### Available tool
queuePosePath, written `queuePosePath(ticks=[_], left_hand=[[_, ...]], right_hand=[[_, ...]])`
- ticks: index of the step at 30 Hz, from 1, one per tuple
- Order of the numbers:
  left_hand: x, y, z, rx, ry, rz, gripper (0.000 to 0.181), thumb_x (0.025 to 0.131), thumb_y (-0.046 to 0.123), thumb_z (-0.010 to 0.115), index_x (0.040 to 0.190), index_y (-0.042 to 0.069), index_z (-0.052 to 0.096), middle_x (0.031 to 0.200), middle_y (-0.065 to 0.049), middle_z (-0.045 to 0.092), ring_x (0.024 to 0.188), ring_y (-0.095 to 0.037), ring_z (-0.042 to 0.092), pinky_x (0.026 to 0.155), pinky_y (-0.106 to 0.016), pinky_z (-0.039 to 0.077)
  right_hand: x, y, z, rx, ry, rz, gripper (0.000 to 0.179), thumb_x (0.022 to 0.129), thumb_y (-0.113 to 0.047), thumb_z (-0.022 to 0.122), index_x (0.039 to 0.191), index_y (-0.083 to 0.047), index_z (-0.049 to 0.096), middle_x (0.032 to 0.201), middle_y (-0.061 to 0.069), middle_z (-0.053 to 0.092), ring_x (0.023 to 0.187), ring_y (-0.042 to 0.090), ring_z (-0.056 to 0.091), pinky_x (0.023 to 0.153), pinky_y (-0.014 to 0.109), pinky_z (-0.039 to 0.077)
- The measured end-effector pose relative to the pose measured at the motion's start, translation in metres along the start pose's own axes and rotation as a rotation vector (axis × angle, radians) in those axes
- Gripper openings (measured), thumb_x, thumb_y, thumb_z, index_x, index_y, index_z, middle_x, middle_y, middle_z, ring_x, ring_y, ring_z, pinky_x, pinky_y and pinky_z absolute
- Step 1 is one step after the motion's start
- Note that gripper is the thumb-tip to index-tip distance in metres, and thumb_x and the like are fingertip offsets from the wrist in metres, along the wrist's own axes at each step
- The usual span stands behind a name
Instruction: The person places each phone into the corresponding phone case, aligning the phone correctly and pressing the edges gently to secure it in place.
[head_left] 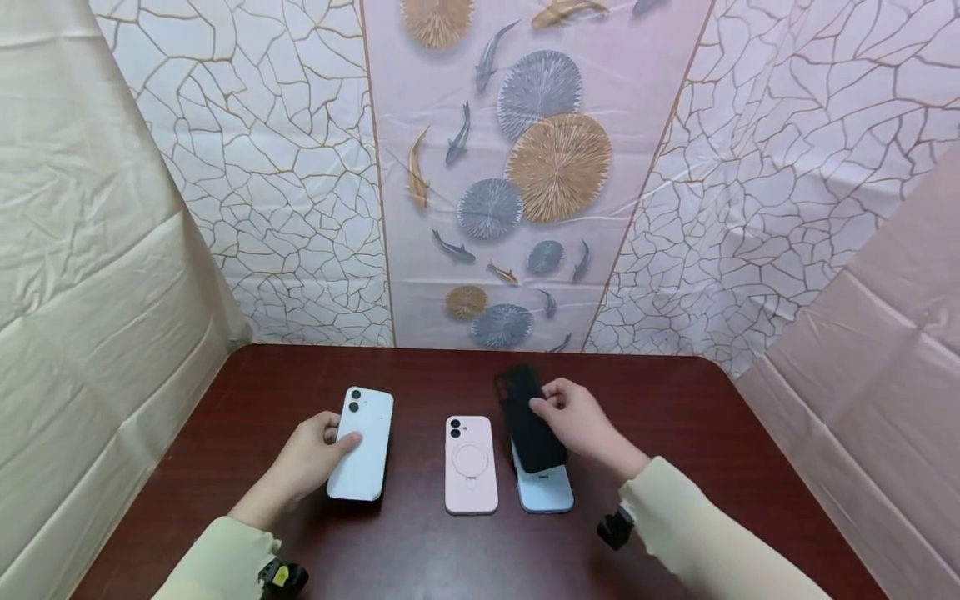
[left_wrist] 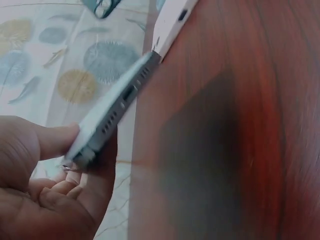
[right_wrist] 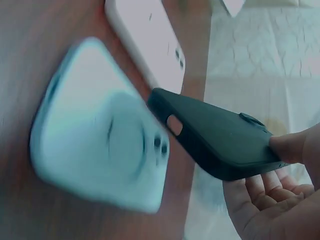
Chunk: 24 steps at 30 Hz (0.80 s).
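My left hand (head_left: 315, 454) holds a white phone (head_left: 363, 446) by its left long side, thumb across its back. In the left wrist view the phone's bottom edge (left_wrist: 117, 107) with its port and speaker holes faces the camera, and its shadow falls on the table. My right hand (head_left: 573, 421) pinches a black phone case (head_left: 528, 421) at its right side, tilted over a light blue phone (head_left: 546, 490). The right wrist view shows the black case (right_wrist: 220, 135) raised, with an oval cutout in its end wall, and the light blue phone (right_wrist: 95, 125) beneath.
A pink phone (head_left: 471, 492) with a ring mark on its back lies face down between the hands on the dark red wooden table (head_left: 420, 554). Patterned cloth (head_left: 300, 167) hangs behind the table, and plain cloth walls stand at both sides.
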<state>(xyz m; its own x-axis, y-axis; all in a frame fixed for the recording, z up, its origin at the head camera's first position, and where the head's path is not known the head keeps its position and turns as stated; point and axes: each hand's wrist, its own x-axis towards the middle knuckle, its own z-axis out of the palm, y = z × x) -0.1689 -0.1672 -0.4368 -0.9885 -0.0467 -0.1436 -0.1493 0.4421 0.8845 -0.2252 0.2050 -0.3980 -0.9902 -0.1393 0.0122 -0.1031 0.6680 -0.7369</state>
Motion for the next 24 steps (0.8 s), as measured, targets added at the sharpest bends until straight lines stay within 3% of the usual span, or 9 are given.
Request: queuePosePath(ticks=[5,9,12,19,24], left_hand=[[0.000,-0.002,0.014,-0.214,-0.042,-0.064,0.030,0.098,0.014,0.058,0.121,-0.005,0.050,0.103,-0.015,0.067,0.083,-0.022,0.066,0.067,-0.037,0.056],[-0.001,-0.001,0.025,-0.326,-0.064,-0.100,0.029,0.100,0.009,0.053,0.124,-0.006,0.047,0.108,-0.018,0.066,0.087,-0.025,0.066,0.070,-0.041,0.056],[-0.004,0.000,0.032,-0.365,-0.085,-0.111,0.027,0.101,0.007,0.050,0.124,-0.006,0.047,0.109,-0.018,0.066,0.089,-0.026,0.066,0.071,-0.042,0.056],[-0.007,0.001,0.045,-0.411,-0.129,-0.095,0.026,0.100,0.005,0.048,0.124,-0.006,0.047,0.111,-0.017,0.065,0.089,-0.026,0.065,0.070,-0.042,0.056],[-0.009,0.002,0.050,-0.459,-0.163,-0.090,0.027,0.100,0.005,0.046,0.124,-0.007,0.046,0.109,-0.017,0.064,0.090,-0.026,0.064,0.072,-0.043,0.056]], right_hand=[[-0.005,-0.020,0.025,0.103,-0.049,0.015,0.016,0.095,-0.022,0.064,0.099,-0.008,0.057,0.070,0.004,0.051,0.056,0.018,0.043,0.052,0.031,0.038],[-0.007,-0.030,0.040,0.196,-0.104,0.030,0.019,0.096,-0.026,0.063,0.102,-0.009,0.057,0.081,0.004,0.059,0.069,0.018,0.051,0.061,0.032,0.041],[-0.009,-0.034,0.048,0.257,-0.152,0.042,0.023,0.096,-0.029,0.062,0.106,-0.009,0.056,0.091,0.003,0.065,0.080,0.017,0.056,0.067,0.033,0.044],[-0.012,-0.038,0.059,0.428,-0.278,0.110,0.027,0.099,-0.027,0.057,0.116,-0.005,0.053,0.092,0.007,0.068,0.071,0.019,0.060,0.065,0.036,0.050],[-0.013,-0.038,0.065,0.523,-0.330,0.132,0.032,0.101,-0.025,0.055,0.121,-0.002,0.050,0.101,0.009,0.068,0.087,0.022,0.066,0.078,0.038,0.054]])
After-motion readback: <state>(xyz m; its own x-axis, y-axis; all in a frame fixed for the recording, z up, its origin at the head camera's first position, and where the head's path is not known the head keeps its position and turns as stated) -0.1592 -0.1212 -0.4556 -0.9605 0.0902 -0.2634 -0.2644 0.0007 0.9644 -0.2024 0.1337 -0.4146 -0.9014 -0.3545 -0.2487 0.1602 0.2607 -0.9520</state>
